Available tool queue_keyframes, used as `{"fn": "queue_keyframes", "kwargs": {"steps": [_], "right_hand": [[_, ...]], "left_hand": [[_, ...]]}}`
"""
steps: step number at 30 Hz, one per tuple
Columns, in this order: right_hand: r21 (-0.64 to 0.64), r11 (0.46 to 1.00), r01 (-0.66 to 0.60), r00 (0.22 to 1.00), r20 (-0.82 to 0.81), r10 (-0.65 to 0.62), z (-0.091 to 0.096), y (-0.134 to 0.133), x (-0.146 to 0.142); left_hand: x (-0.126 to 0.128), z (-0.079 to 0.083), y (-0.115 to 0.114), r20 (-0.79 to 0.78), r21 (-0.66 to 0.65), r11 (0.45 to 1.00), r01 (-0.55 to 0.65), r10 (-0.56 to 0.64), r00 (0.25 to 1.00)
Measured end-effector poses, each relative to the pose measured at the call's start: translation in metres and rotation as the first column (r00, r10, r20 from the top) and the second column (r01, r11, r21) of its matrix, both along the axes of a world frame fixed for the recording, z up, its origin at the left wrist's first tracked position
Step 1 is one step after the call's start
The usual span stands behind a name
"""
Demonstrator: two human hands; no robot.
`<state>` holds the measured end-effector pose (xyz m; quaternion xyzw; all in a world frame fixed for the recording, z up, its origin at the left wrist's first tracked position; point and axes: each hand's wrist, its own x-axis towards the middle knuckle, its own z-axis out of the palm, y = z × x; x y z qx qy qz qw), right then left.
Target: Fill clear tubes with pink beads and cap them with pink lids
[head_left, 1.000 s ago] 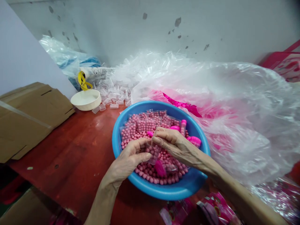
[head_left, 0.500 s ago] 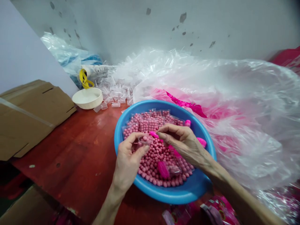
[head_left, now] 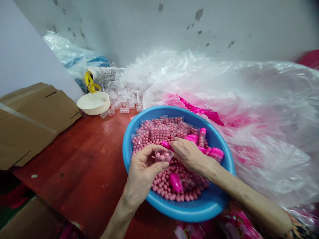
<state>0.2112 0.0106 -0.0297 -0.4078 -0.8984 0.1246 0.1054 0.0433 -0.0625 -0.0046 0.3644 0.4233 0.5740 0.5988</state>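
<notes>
A blue plastic basin (head_left: 199,205) on the red-brown table holds a heap of small pink balls (head_left: 171,186), small clear bags of the same balls and several pink capsule-shaped pieces. My left hand (head_left: 143,169) is closed round a small clear tube (head_left: 163,155), mouth up, with a few pink balls in it. My right hand (head_left: 188,154) lies just right of the tube, down among the balls, its fingers curled together at a pink cap (head_left: 166,144) next to the tube's rim. What those fingers pinch is hidden. A pink capsule (head_left: 176,182) lies in the basin below my hands.
A big clear plastic bag (head_left: 261,126) with pink pieces inside fills the right side. Several empty clear tubes (head_left: 124,96) are piled at the back. A white bowl (head_left: 94,103) and a yellow strap (head_left: 89,83) stand at the back left, and cardboard (head_left: 30,122) lies at the left.
The clear tube went from lying sideways between both hands to upright in my left hand. My right hand let go of it and dropped into the balls.
</notes>
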Motion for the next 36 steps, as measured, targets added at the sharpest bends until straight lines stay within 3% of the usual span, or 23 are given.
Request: {"fn": "queue_keyframes", "kwargs": {"steps": [7,9,11,14,20,23,26,29,32,34,36], "right_hand": [[-0.08,0.995,0.056,0.995,-0.075,-0.062,0.015,0.009,-0.001],[-0.159,0.985,0.07,0.981,-0.169,-0.097,0.022,0.011,-0.001],[-0.358,0.933,0.04,0.918,-0.357,-0.176,0.03,0.009,0.0],[-0.623,0.778,-0.084,0.774,-0.533,-0.342,0.041,0.0,0.002],[-0.712,0.679,-0.179,0.752,-0.544,-0.372,0.049,-0.023,0.006],[-0.743,0.632,-0.22,0.685,-0.579,-0.442,0.048,-0.029,0.007],[-0.758,0.619,-0.205,0.542,-0.615,-0.573,0.048,-0.032,0.006],[-0.766,0.618,-0.176,0.348,-0.636,-0.689,0.048,-0.035,-0.002],[-0.737,0.663,-0.127,0.177,-0.675,-0.716,0.048,-0.041,-0.015],[-0.702,0.703,-0.115,0.141,-0.712,-0.688,0.047,-0.045,-0.023],[-0.676,0.725,-0.132,0.164,-0.736,-0.656,0.045,-0.05,-0.028]], "left_hand": [[-0.001,-0.001,0.002,-0.038,-0.024,1.0,0.013,-0.014,0.999],[-0.001,0.001,0.002,-0.039,-0.06,0.997,0.047,-0.049,0.998],[-0.002,0.002,0.003,-0.036,-0.096,0.988,0.124,-0.127,0.991],[-0.003,0.002,0.002,-0.03,-0.113,0.976,0.186,-0.19,0.981],[-0.004,-0.002,0.0,-0.062,-0.051,0.975,0.217,-0.22,0.973],[-0.004,-0.001,0.0,-0.117,-0.012,0.981,0.196,-0.196,0.974],[-0.002,0.001,-0.001,-0.134,0.002,0.986,0.166,-0.165,0.977],[0.0,0.002,-0.002,-0.122,-0.005,0.99,0.142,-0.141,0.982],[0.001,0.003,-0.002,-0.088,-0.001,0.991,0.133,-0.132,0.987],[0.001,0.004,-0.003,-0.063,0.007,0.99,0.139,-0.138,0.988],[0.001,0.004,-0.003,-0.049,0.016,0.989,0.144,-0.143,0.988]]}}
